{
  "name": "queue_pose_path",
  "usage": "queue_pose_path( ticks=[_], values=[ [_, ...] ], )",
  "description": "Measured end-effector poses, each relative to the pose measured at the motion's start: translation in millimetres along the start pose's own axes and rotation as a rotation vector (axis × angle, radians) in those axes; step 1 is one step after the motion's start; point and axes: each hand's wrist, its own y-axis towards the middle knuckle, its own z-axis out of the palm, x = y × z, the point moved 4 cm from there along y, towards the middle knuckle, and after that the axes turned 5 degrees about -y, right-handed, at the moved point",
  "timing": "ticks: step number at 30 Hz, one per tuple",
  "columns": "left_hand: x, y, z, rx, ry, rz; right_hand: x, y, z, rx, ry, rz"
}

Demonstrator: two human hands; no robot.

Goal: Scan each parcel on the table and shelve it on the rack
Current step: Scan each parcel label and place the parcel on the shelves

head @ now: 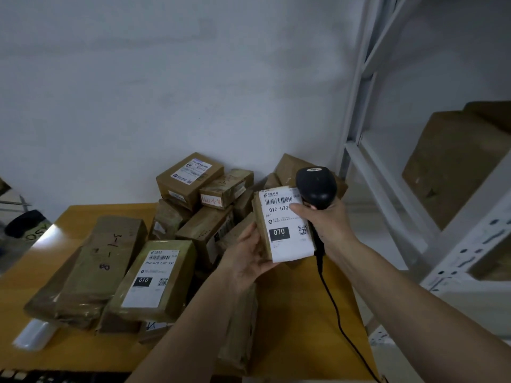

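Many parcels (154,283) crowding table (293,313), rack (414,217) right

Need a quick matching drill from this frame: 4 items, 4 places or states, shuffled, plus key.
Things:
1. 070 parcel
2. 010 parcel
3. scanner
4. large brown box

Places or states:
A. on the rack shelf
B. lying on the table, label up
C. gripped in the right hand
D. held up in the left hand

Pairs: 1-D, 2-B, 3-C, 4-A
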Motion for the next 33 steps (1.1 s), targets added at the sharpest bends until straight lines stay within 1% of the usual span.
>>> queue_pose_path(
  ticks=[2,4,6,7,10,14,16,18,22,24,33],
  values=[
    [-5.6,-4.3,8.6,0.050,0.039,-0.031,-1.1,-1.5,-0.9,-0.007,-0.002,-0.005],
    [-7.8,-7.5,16.0,0.099,0.162,-0.041,0.5,-3.1,0.4,-0.005,-0.049,-0.035],
    [-7.7,-8.3,17.2,0.098,0.304,0.001,5.4,-4.6,3.6,0.030,-0.090,-0.076],
    [-9.1,-6.7,15.2,0.072,0.308,0.023,9.0,-6.1,5.3,0.058,-0.106,-0.094],
    [-22.4,0.3,7.1,0.034,0.177,0.118,18.9,-13.9,7.2,0.127,-0.202,-0.164],
    [-50.4,7.1,-8.2,-0.094,0.167,0.271,23.6,-32.0,13.8,0.195,-0.352,-0.245],
    [-60.9,7.9,-8.0,-0.074,0.151,0.322,24.8,-37.8,17.0,0.212,-0.357,-0.248],
    [-68.9,8.0,-7.6,-0.054,0.146,0.340,26.1,-41.5,18.6,0.225,-0.356,-0.242],
    [-77.5,8.3,-12.5,-0.126,0.140,0.366,24.3,-45.6,19.7,0.287,-0.348,-0.205],
    [-78.9,8.7,-14.2,-0.119,0.159,0.388,22.5,-47.7,19.6,0.325,-0.352,-0.198],
    [-75.2,9.1,-18.8,-0.150,0.206,0.354,23.7,-51.1,22.4,0.400,-0.407,-0.262]
  ],
)
